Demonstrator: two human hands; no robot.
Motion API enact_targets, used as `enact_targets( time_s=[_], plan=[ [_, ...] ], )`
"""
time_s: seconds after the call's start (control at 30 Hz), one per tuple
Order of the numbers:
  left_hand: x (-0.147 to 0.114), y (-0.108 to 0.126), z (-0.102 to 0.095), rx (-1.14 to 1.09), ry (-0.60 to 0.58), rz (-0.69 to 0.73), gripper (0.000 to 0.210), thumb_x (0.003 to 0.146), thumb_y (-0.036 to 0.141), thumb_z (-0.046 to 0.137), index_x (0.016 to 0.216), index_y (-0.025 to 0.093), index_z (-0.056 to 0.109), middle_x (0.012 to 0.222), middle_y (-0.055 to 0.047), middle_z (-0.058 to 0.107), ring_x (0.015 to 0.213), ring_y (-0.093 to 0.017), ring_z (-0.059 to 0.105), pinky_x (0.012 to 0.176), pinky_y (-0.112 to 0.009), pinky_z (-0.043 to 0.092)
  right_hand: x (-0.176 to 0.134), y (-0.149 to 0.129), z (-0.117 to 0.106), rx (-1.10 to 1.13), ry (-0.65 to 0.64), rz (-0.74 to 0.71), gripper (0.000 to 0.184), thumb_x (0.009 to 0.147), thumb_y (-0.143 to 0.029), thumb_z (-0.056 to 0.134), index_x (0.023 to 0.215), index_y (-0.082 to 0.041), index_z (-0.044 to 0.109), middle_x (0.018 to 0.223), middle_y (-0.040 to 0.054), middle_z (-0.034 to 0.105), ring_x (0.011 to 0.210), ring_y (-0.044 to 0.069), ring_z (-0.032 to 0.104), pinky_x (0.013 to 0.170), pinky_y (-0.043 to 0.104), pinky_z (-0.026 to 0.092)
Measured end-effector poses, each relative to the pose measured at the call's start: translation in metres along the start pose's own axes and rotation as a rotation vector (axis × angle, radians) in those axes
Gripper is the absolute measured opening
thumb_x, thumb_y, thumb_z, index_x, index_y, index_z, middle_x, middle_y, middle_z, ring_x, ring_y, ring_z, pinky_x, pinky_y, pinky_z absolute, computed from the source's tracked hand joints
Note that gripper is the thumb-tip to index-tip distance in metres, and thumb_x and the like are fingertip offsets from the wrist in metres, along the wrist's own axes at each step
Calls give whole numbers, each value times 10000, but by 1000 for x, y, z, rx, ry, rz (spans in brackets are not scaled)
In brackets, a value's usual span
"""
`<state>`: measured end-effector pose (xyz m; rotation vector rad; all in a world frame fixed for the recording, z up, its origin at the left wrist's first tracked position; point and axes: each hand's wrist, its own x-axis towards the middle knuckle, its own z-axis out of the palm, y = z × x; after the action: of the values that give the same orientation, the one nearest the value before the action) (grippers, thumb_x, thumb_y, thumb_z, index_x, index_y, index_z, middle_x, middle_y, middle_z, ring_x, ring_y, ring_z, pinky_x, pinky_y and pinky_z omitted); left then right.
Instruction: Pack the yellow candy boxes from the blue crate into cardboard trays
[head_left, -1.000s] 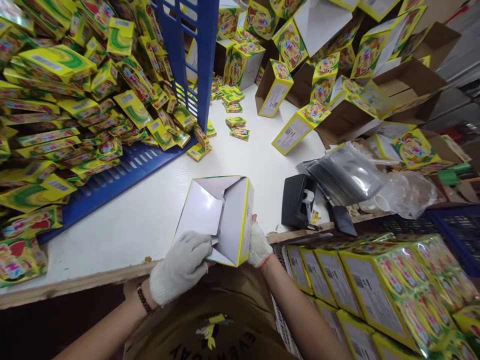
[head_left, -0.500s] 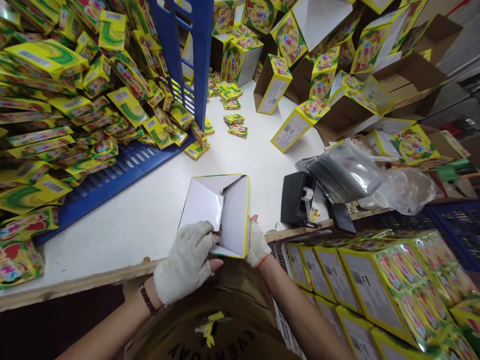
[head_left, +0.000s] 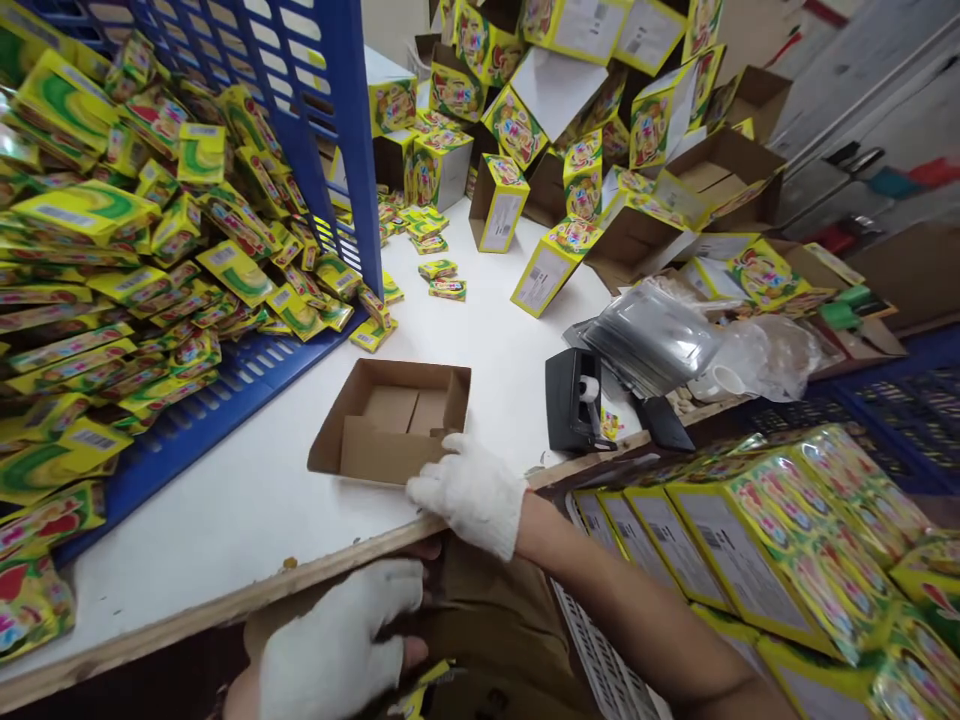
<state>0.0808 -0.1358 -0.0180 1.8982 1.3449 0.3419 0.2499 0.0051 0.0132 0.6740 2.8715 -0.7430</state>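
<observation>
A shallow cardboard box [head_left: 390,455] lies on the white table near its front edge, brown inside facing up. My right hand [head_left: 472,490], in a white fingerless glove, grips the box's near right corner; its thumb is hard to make out. My left hand [head_left: 341,640], gloved alike, is below the table edge, apart from the box. Its fingers are spread, with nothing visible in them. Left of the box, a blue crate [head_left: 225,395] holds a heap of small yellow-green packs [head_left: 236,270].
A black tape dispenser [head_left: 574,400] stands right of the box, before a stack of clear plastic sheets [head_left: 652,335]. Yellow display boxes [head_left: 499,205] are piled at the back. Loose small packs [head_left: 448,289] lie mid-table. Filled, wrapped boxes [head_left: 739,550] stand low on the right.
The box has been turned from its white, yellow-edged side to its brown inside and set down. My left hand has let go and moved down toward me. My right hand is at the near corner.
</observation>
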Motion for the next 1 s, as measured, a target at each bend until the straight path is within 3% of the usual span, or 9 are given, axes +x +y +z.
enact_targets(
  time_s=[0.1, 0.23, 0.37, 0.43, 0.5, 0.57, 0.67, 0.8, 1.0],
  plan=[
    [-7, 15, -31, -272, -116, -84, 160, 856, 341, 524, 868, 264, 663, 896, 28, 700, 766, -142, 630, 676, -234, 507, -4, 7, 32, -152, -71, 14, 172, 817, -52, 509, 778, -197, 592, 770, 46, 666, 741, 180, 614, 1081, 473, 275],
    [41, 10, -53, -155, 157, -288, 338, 938, 395, 356, 727, 207, 540, 759, 7, 612, 742, -154, 556, 682, -267, 429, -12, 13, 55, -191, 7, 3, 178, 843, -82, 509, 779, -216, 608, 755, 27, 663, 720, 176, 603, 1129, 453, 241],
    [107, -14, -46, 46, 174, -408, 214, 879, 264, 399, 768, 201, 571, 841, -34, 635, 785, -184, 551, 688, -296, 386, -13, 10, 53, -279, -35, -14, 181, 856, -83, 486, 850, -192, 630, 815, 52, 681, 743, 190, 602, 1124, 466, 251],
    [129, -24, -38, 44, 132, -410, 190, 844, 234, 436, 775, 200, 610, 842, -48, 654, 772, -188, 558, 672, -294, 377, -15, 7, 48, -265, -68, -15, 165, 843, -88, 497, 893, -174, 629, 846, 54, 679, 772, 193, 597, 1120, 472, 253],
    [140, -30, -32, 27, 91, -407, 188, 817, 221, 467, 732, 193, 633, 777, -50, 656, 723, -180, 553, 647, -286, 366, -17, 7, 41, -188, -15, 1, 161, 814, -98, 529, 929, -167, 619, 882, 53, 668, 826, 193, 584, 1073, 425, 317],
    [143, -33, -28, 8, 61, -403, 203, 810, 222, 479, 688, 184, 637, 718, -42, 643, 686, -167, 541, 631, -275, 356, -14, 11, 32, -136, 98, 79, 192, 803, -94, 534, 968, -158, 610, 932, 69, 653, 881, 198, 562, 956, 351, 397],
    [140, -32, -27, -8, 54, -391, 209, 815, 249, 489, 682, 178, 633, 702, -20, 628, 666, -146, 515, 621, -261, 340, 0, 25, 18, -223, 198, 206, 216, 876, -114, 487, 1044, -167, 611, 1024, 99, 628, 933, 212, 544, 807, 322, 420],
    [133, -28, -27, 7, 65, -403, 267, 819, 331, 523, 607, 178, 577, 609, 5, 542, 610, -137, 450, 574, -269, 285, 32, 46, 2, -407, 52, 207, 181, 926, -269, 525, 1050, -241, 654, 1163, 104, 594, 1031, 263, 545, 783, 372, 418],
    [123, -25, -25, 34, 109, -455, 315, 834, 314, 480, 543, 192, 469, 554, 21, 425, 584, -135, 379, 558, -278, 241, 56, 54, -5, -444, -92, 100, 183, 932, -292, 538, 1046, -257, 677, 1068, 73, 661, 993, 264, 586, 795, 396, 419]
  ],
)
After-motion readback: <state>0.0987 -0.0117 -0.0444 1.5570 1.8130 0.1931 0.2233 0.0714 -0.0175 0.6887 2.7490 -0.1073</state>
